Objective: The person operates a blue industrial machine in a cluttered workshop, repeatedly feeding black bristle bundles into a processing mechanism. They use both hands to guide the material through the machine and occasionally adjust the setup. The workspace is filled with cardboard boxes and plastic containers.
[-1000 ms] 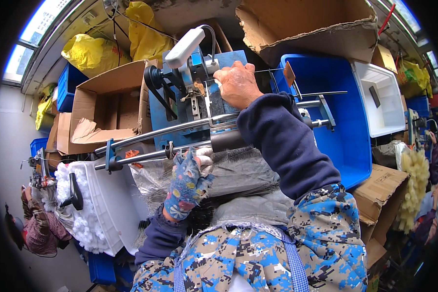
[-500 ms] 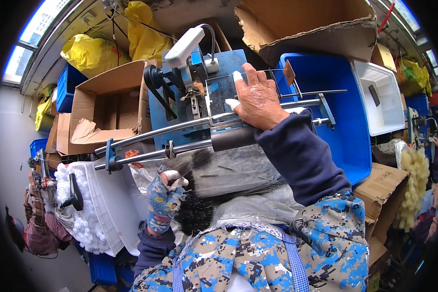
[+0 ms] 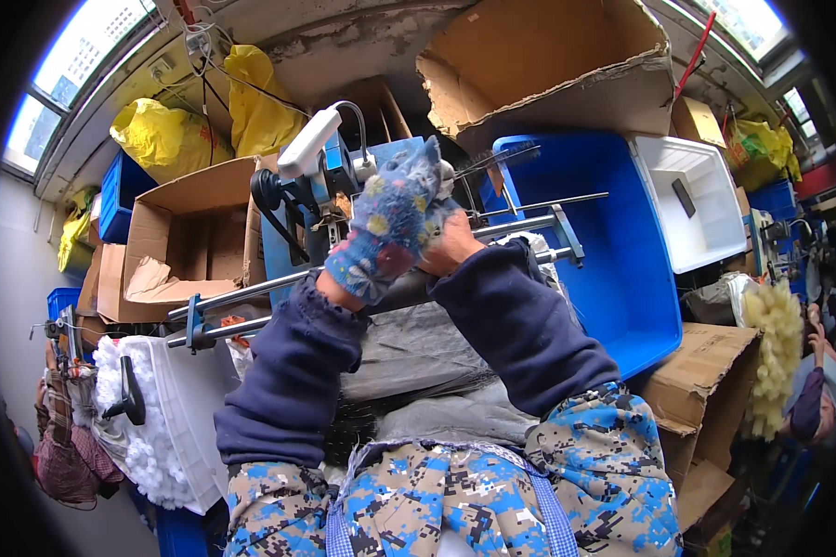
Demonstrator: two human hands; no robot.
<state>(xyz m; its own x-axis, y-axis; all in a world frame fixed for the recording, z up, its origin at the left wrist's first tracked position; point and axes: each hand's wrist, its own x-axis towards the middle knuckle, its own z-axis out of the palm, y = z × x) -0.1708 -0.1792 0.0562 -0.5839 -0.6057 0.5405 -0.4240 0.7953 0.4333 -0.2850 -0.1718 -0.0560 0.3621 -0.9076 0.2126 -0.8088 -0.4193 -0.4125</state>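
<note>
My left hand (image 3: 387, 226), in a blue flowered fingerless-looking glove, reaches over the bench machine (image 3: 330, 176), its fingers pressed together. Close behind and beside it is my right hand (image 3: 450, 243), bare, its fingers mostly hidden by the glove. Dark thin bristles (image 3: 506, 161) stick out to the right of both hands, along a thin wire. What lies between my fingers is hidden. Below my wrists run two steel rails (image 3: 241, 327) with a blue end bracket (image 3: 195, 323). Grey sheeting (image 3: 409, 353) covers the space before my lap.
A deep blue bin (image 3: 655, 306) and a white tray (image 3: 715, 223) stand right. An open cardboard box (image 3: 144, 223) is left, a larger one (image 3: 567, 111) behind. A white crate (image 3: 195, 399) beside white tufts (image 3: 144, 464) holds a hair dryer (image 3: 128, 397). Other people work at both sides.
My left hand has risen from the dark bristles near my lap to the machine, beside my right hand. Bristles now show along the wire. The whole view has shifted slightly.
</note>
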